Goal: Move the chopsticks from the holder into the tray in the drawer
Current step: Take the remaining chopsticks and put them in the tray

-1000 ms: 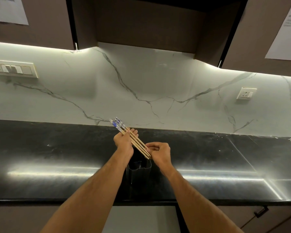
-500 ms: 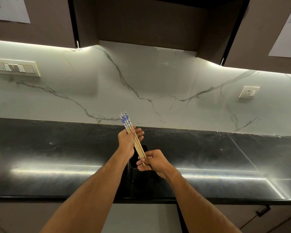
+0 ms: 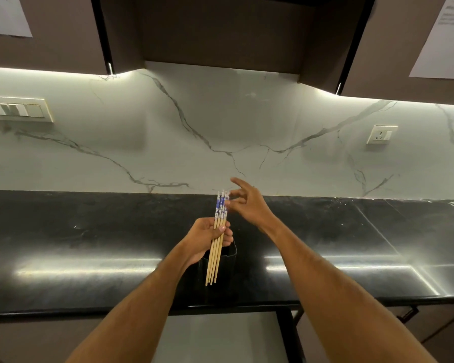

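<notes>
A bundle of several wooden chopsticks (image 3: pixel 220 213) with blue-and-white patterned tops stands nearly upright above the counter. My left hand (image 3: pixel 207 235) grips the bundle round its middle, and the plain tips hang below my fist. My right hand (image 3: pixel 244 200) is at the patterned tops with fingers spread, its fingertips touching or just beside them. The black chopstick holder (image 3: pixel 232 254) stands on the counter behind and below my left hand, mostly hidden. The drawer and tray are not in view.
The black glossy countertop (image 3: pixel 89 244) runs the full width, backed by a white marble wall. A switch panel (image 3: pixel 16 110) is on the left and a socket (image 3: pixel 382 134) on the right. Dark cabinets hang overhead. A cabinet handle (image 3: pixel 406 314) shows at lower right.
The chopsticks have swung from a slant to nearly upright in my left hand. My right hand let go of their lower ends and rose to the patterned tops.
</notes>
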{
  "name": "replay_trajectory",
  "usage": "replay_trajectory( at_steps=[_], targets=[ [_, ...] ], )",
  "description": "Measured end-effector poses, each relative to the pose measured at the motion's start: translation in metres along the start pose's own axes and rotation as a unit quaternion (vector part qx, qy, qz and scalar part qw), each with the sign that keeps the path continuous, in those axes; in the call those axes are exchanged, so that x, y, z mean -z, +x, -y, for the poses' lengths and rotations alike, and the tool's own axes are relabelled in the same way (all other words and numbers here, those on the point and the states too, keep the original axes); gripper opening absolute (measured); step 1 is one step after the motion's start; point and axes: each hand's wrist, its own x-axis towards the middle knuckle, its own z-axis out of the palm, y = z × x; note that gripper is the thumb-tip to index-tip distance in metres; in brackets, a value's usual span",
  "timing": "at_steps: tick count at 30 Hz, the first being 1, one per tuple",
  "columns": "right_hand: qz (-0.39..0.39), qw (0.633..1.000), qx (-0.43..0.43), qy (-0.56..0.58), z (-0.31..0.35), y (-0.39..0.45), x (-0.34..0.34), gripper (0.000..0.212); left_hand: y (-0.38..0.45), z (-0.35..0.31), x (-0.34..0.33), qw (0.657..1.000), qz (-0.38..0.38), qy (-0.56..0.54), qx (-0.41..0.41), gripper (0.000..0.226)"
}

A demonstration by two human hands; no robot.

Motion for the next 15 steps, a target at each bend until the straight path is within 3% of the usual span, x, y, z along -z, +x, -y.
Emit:
replay_trajectory(
  at_steps=[3, 8, 15],
  targets=[
    [0.01, 0.997, 0.032, -0.068, 0.003, -0.002, -0.002, 0.064, -0.004, 0.001, -0.006, 0.999, 0.047, 0.018, 0.009, 0.023],
    [0.005, 0.998, 0.021, -0.056, -0.004, -0.011, -0.007, 0.053, -0.01, 0.002, -0.004, 0.997, 0.065, 0.04, 0.017, 0.024],
    [-0.01, 0.998, 0.019, -0.059, -0.002, -0.02, -0.013, 0.058, -0.013, 0.004, -0.004, 0.996, 0.075, 0.049, 0.023, 0.024]
  ],
)
